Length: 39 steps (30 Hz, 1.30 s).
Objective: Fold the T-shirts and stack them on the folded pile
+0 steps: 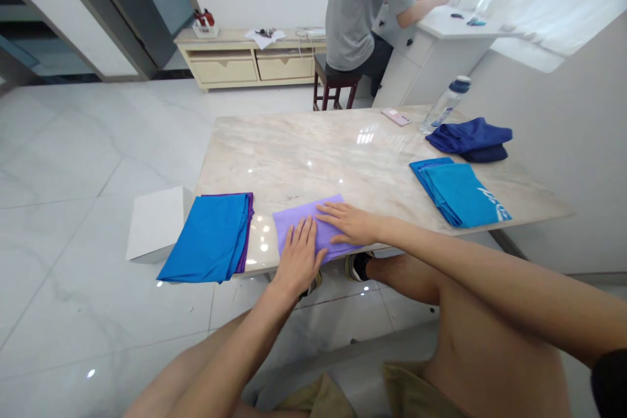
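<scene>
Box (155,219), white, on flr L of marble tbl (304,157). Blue cloth (208,235), folded, w/ purple cloth (244,245) showing under it, tbl's near L corner. L hand (300,251) palm dn, fingers out straight, slightly apart, on folded lilac cloth (325,233), approx mid of tbl's near edge. R hand (353,223) flat on same cloth, fingers apart. Person (365,10) in gray tee on dk stool (337,80), past tbl's far side. Pink phone (396,117), tbl's far edge. Clear btl (445,106), dk blue cap, tbl's far R. Turquoise cloth (460,192), white print, folded, tbl's near R. Navy cloth (470,137), bunched, tbl's R end.
</scene>
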Available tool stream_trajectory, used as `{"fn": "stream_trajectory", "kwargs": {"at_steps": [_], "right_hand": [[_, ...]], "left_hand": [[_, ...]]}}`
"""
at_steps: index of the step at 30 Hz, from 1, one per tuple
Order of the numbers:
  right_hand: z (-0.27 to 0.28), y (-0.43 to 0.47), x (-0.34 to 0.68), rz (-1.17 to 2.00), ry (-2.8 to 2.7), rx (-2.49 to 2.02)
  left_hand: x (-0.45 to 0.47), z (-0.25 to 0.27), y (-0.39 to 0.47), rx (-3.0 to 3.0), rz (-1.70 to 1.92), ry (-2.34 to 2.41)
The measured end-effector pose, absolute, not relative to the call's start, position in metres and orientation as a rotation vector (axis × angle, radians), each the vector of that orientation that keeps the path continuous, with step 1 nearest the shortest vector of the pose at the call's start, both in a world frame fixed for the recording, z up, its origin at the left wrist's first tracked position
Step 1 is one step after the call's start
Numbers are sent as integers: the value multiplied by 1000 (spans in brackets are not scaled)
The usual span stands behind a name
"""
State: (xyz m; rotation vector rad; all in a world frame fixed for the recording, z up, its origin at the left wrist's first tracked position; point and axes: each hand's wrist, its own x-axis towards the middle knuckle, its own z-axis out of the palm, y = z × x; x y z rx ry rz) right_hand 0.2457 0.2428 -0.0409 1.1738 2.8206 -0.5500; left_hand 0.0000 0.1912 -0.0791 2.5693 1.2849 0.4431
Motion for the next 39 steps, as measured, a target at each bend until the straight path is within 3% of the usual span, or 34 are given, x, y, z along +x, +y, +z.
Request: {"fn": "stream_trajectory", "kwargs": {"at_steps": [13, 22, 39], "right_hand": [[-35, 200, 270, -267, 2846, 873], [-30, 207, 287, -536, 2869, 1027], [-34, 216, 294, -654, 2677, 1116]], "left_hand": [[-25, -51, 164, 2849, -78, 1322], [-26, -31, 179, 2638, -245, 1214], [-16, -33, 177, 2605, -421, 1267]]}}
